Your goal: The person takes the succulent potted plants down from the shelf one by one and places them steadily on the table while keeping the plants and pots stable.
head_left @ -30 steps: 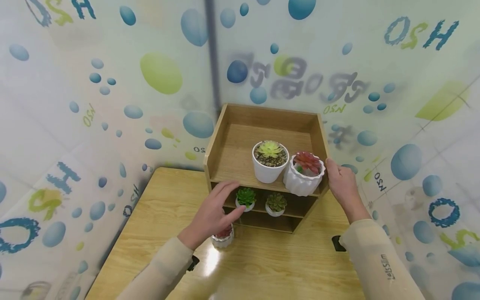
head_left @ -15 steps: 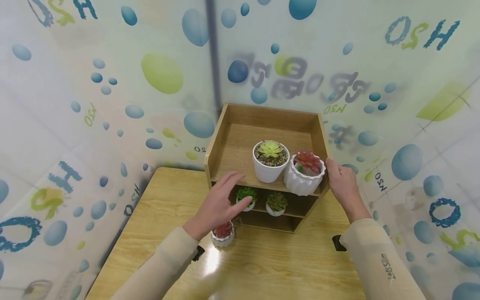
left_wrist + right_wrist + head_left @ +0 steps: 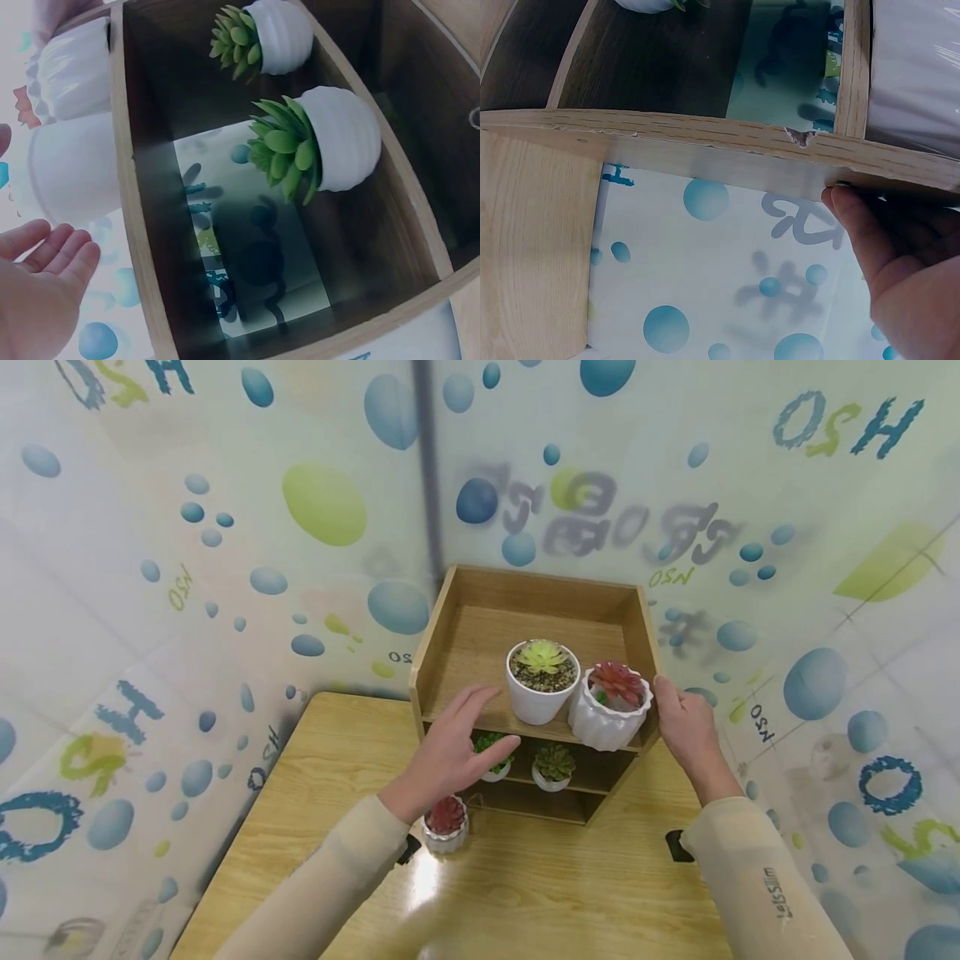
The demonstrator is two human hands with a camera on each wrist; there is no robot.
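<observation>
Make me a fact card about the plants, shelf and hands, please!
Shelf: wooden, standing on the table
On top: light green plant and red plant, each in a white pot
Level below: two small green plants in white pots
On table: another red plant, potted
Left hand: near the light green plant's pot, holding nothing
Right hand: touching the shelf's right side

Yellow-green pointed leaves point(image 3: 542, 657) are set off by a round white pot point(image 3: 542, 706), red leaves point(image 3: 617, 681) by a fluted white pot point(image 3: 606, 727); pale walls point(image 3: 330, 418) are spotted blue and lime.
</observation>
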